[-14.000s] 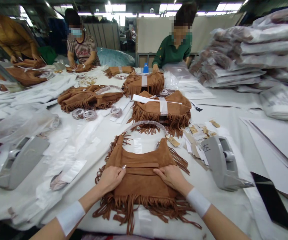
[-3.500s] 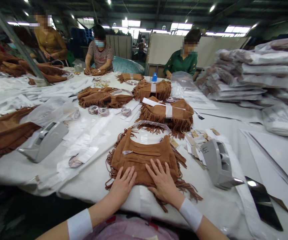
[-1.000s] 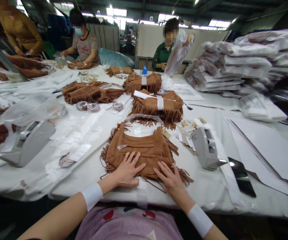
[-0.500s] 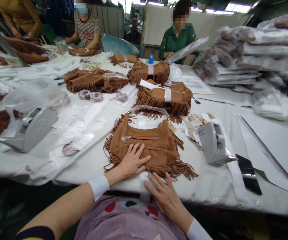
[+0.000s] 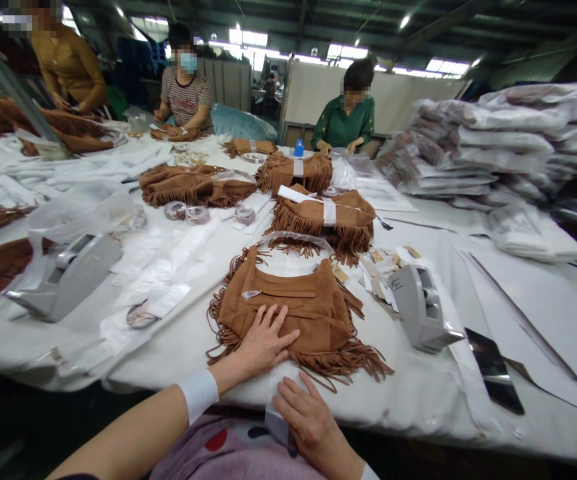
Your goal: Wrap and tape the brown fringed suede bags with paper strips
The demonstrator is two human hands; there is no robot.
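Observation:
A brown suede handbag with long fringe [image 5: 313, 310] lies on the table in front of me, its handle wrapped in clear film. My left hand [image 5: 263, 341] rests flat on its lower front, fingers spread. Just below the bag, at the table's near edge, is my right hand [image 5: 313, 420], fingers stretched out and its palm hidden. A pale translucent strip [image 5: 277, 421] hangs over the edge against its fingertips.
Tape dispensers stand left [image 5: 68, 277] and right [image 5: 423, 310]. Farther back are more fringed bags [image 5: 351, 210] and rolled straps [image 5: 197, 215]. Wrapped packs [image 5: 508, 143] are piled at right. A dark phone-like slab [image 5: 495, 373] lies near the edge. Co-workers stand across the table.
My right hand has shifted down and left, its fingers drawing closer together, and the strip has bent beside them. My left hand stays on the bag. The camera view has tilted up.

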